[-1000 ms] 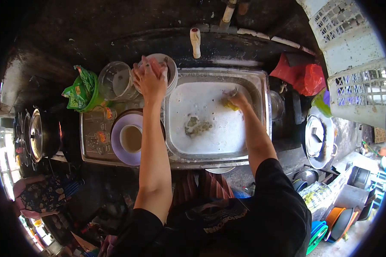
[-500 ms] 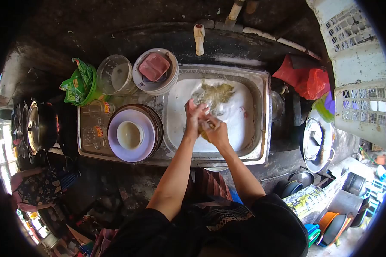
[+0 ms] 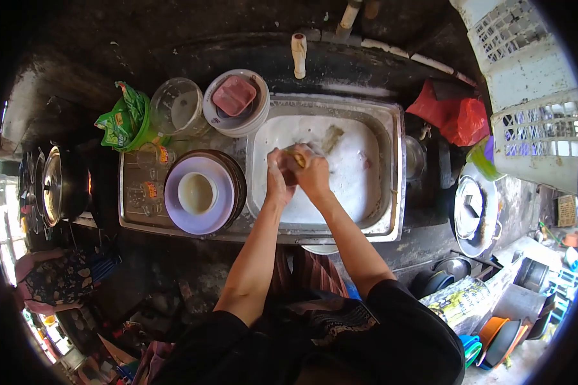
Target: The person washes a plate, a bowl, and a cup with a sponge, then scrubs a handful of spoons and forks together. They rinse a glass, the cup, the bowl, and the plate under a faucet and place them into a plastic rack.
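Both hands work close together over the sink (image 3: 392, 167), above white suds (image 3: 347, 192). My right hand (image 3: 316, 178) is closed round a yellowish sponge (image 3: 298, 158), pressed against what my left hand holds. My left hand (image 3: 277, 178) is closed on a clear, glass-like vessel (image 3: 289, 172), mostly hidden by fingers and smeared by motion. Just beyond them, an olive-coloured scrubbing cloth (image 3: 332, 138) lies in the foam. A small reddish thing (image 3: 365, 160) shows through the suds on the right.
On the drainboard (image 3: 135, 215) at left stand clear glass mugs (image 3: 149, 192), stacked plates with a white bowl (image 3: 197, 194), and more bowls topped by a pink dish (image 3: 234, 96). A tap (image 3: 298, 56) rises behind the sink. Red plastic (image 3: 462, 119) lies to the right.
My right hand has moved up with the sponge, from below the left hand to beside it. Less of the olive cloth shows in the foam. The view has shifted slightly.
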Demonstrator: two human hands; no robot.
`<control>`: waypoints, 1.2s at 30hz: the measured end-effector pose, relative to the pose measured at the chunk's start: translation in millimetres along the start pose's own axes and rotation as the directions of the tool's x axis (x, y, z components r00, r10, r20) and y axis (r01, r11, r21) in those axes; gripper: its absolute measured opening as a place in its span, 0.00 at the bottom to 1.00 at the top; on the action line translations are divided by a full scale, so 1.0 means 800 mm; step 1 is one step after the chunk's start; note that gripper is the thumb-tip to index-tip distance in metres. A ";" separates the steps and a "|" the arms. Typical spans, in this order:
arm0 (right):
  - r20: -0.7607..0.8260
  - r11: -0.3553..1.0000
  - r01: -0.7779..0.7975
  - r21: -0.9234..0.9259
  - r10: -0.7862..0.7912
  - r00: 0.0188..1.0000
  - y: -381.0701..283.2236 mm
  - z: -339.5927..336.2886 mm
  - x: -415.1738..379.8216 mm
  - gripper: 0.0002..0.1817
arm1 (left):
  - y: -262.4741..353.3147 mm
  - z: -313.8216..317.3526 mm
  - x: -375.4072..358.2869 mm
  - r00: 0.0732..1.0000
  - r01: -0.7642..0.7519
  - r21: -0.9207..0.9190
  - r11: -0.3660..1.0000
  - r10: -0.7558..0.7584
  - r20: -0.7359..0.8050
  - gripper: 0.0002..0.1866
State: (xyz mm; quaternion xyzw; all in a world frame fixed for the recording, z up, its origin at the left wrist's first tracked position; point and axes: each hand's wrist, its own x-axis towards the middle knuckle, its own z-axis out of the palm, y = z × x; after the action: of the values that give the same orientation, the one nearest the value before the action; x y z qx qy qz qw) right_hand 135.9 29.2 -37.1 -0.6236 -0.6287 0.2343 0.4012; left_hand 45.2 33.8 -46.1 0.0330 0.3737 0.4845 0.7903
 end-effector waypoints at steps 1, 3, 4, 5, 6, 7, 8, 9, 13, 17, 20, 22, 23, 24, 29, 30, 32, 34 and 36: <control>-0.028 0.997 -0.072 0.010 0.073 0.997 0.001 -0.003 0.001 0.11 | -0.001 -0.001 0.003 1.000 -0.017 0.110 0.994 0.016 0.011 0.29; -0.028 0.985 -0.172 -0.016 0.171 0.985 0.000 0.000 -0.011 0.11 | -0.008 -0.006 0.005 0.995 -0.097 0.210 0.973 0.087 0.053 0.28; -0.025 0.984 -0.176 -0.017 0.175 0.984 -0.009 0.007 -0.016 0.11 | -0.007 -0.016 0.011 0.995 -0.093 0.209 0.973 0.084 0.049 0.28; -0.080 1.000 -0.003 0.007 0.003 0.997 -0.017 0.017 -0.020 0.11 | -0.003 -0.028 0.020 0.984 -0.109 0.139 0.984 0.087 0.154 0.28; -0.137 0.985 0.173 0.021 -0.169 0.976 -0.023 0.020 -0.022 0.11 | -0.002 -0.038 0.028 0.962 -0.119 0.065 0.991 0.098 0.256 0.29; 0.000 0.982 -0.041 0.186 0.042 0.999 -0.026 0.013 -0.025 0.11 | 0.004 -0.035 0.024 0.982 -0.153 0.181 0.972 0.128 0.140 0.28; 0.002 0.981 -0.041 0.192 0.041 0.999 -0.024 0.008 -0.029 0.11 | 0.004 -0.031 0.017 0.982 -0.156 0.184 0.970 0.132 0.137 0.28; 0.036 0.978 -0.041 0.203 0.035 0.999 -0.022 0.002 -0.030 0.11 | 0.002 -0.023 0.012 0.980 -0.196 0.226 0.954 0.187 0.059 0.28; -0.002 0.995 -0.009 0.099 0.009 1.000 -0.009 0.001 -0.047 0.10 | 0.008 -0.018 0.013 0.980 -0.192 0.184 0.964 0.177 0.096 0.28; -0.164 0.997 -0.009 -0.080 -0.004 0.986 0.002 0.003 -0.036 0.07 | 0.004 -0.007 -0.001 0.984 -0.174 0.191 0.966 0.161 0.082 0.29; -0.106 0.966 0.112 -0.232 -0.139 0.985 -0.005 0.019 -0.049 0.08 | 0.001 -0.016 0.004 0.962 -0.270 0.267 0.925 0.249 0.113 0.29; 0.149 0.894 0.211 -0.396 -0.164 0.975 -0.009 0.010 -0.044 0.14 | 0.002 -0.027 0.007 0.989 -0.118 0.168 0.979 0.100 0.109 0.29; 0.144 0.896 0.208 -0.393 -0.164 0.976 0.009 0.017 -0.038 0.14 | 0.001 -0.022 0.006 0.981 -0.186 0.173 0.967 0.175 0.079 0.30; -0.018 0.972 -0.215 0.097 0.218 0.976 0.033 0.024 -0.029 0.17 | 0.004 -0.021 0.002 0.982 -0.184 0.173 0.968 0.173 0.077 0.30; -0.076 0.946 -0.325 -0.015 0.323 0.943 -0.003 0.023 -0.009 0.26 | -0.005 -0.008 -0.005 0.984 -0.127 0.134 0.983 0.107 0.145 0.29; -0.075 0.967 -0.228 -0.115 0.220 0.972 -0.012 0.030 -0.022 0.26 | -0.013 -0.010 -0.002 0.964 -0.173 0.110 0.979 0.145 0.225 0.28; -0.217 0.988 -0.153 -0.035 0.142 0.966 -0.043 0.020 -0.032 0.23 | -0.023 -0.061 0.036 0.921 -0.179 -0.024 0.984 0.176 0.347 0.26; -0.151 0.973 -0.230 0.036 0.233 0.961 -0.037 0.012 -0.034 0.22 | -0.013 -0.087 0.043 0.877 -0.268 0.325 0.907 0.090 0.472 0.23; -0.077 0.951 -0.290 0.105 0.298 0.951 -0.023 0.003 -0.023 0.21 | -0.005 -0.034 -0.007 0.938 -0.300 0.585 0.754 0.345 0.036 0.22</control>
State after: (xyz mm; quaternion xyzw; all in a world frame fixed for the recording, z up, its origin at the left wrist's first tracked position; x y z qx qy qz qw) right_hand 120.9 9.6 -27.7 -0.7011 -0.4982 0.2914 0.4187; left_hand 29.6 19.3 -64.3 0.3188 0.5215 0.4765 0.6319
